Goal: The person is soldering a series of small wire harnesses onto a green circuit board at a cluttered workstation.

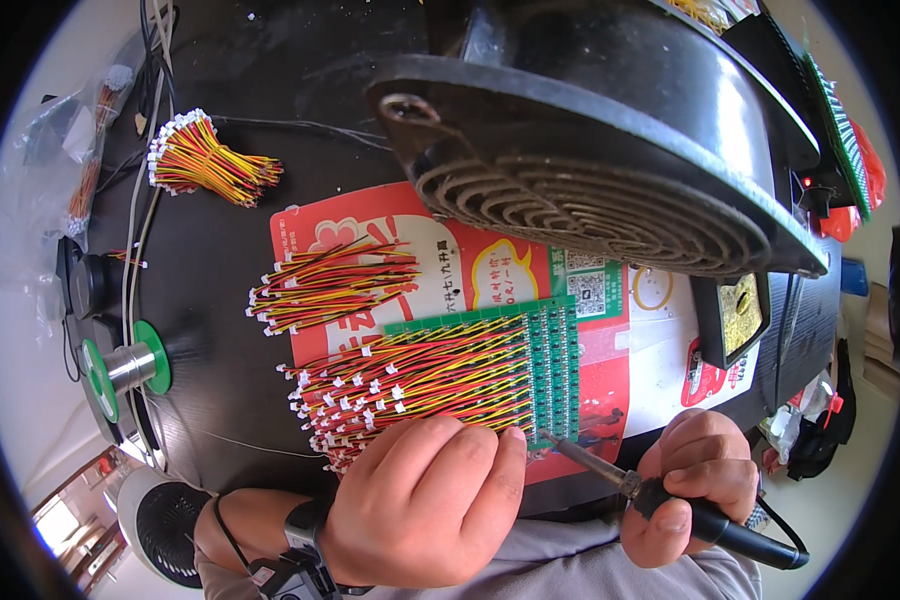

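My right hand (695,485) grips a soldering iron (718,528) by its black handle. The iron's tip points left, at the lower edge of a green circuit board panel (553,370). Close to that tip, my left hand (430,500) is closed, thumb and index fingertip together at the board; what they pinch is hidden. Rows of red, yellow and black wires (450,365) with white connectors run left from the panel, partly covered by the left hand. Above them lies a loose pile of similar wires (335,285).
A large black fan (590,130) with a round grille overhangs the far right side. Beneath the work is a red printed sheet (290,225). A tied wire bundle (215,165) and a solder spool (130,368) lie left. Right stands a black holder with golden wool (742,312).
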The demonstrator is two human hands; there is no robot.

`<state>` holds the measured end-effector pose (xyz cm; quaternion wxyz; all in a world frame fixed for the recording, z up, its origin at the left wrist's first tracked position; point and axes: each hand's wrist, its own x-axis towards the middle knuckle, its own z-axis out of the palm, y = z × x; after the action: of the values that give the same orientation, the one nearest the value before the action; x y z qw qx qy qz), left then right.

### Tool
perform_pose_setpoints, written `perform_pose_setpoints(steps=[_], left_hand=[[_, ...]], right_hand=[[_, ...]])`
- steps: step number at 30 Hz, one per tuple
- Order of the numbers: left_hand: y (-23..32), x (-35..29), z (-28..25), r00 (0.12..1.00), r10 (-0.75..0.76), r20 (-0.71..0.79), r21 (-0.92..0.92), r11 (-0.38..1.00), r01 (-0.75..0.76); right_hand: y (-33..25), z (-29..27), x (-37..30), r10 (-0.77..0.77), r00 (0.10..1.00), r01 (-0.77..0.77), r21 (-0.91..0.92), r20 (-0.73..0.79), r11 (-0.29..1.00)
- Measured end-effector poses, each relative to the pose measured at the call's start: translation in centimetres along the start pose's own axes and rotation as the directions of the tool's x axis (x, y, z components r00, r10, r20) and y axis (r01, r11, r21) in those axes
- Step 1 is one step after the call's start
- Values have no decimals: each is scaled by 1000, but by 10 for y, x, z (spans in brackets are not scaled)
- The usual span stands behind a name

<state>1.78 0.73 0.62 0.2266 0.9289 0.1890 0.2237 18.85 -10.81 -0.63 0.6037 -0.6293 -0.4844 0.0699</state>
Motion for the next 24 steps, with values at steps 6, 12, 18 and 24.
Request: perform_pose_setpoints(steps=[6,12,18,24], left_hand=[[2,10,-4,998,58,-21,7,998,-58],[1,-2,4,999,17,-46,3,1000,-17],[1,-1,5,999,21,-25,-8,1000,-21],[-2,-2,4,999,46,-22,5,999,-46]], right_hand=[[2,0,1,-27,1000,27,-21,4,999],[3,-6,4,-28,997,28,-2,79,1000],[0,-2,2,-9,999,9,2,46,1000],[1,-2,3,-10,995,12,-11,100,1000]])
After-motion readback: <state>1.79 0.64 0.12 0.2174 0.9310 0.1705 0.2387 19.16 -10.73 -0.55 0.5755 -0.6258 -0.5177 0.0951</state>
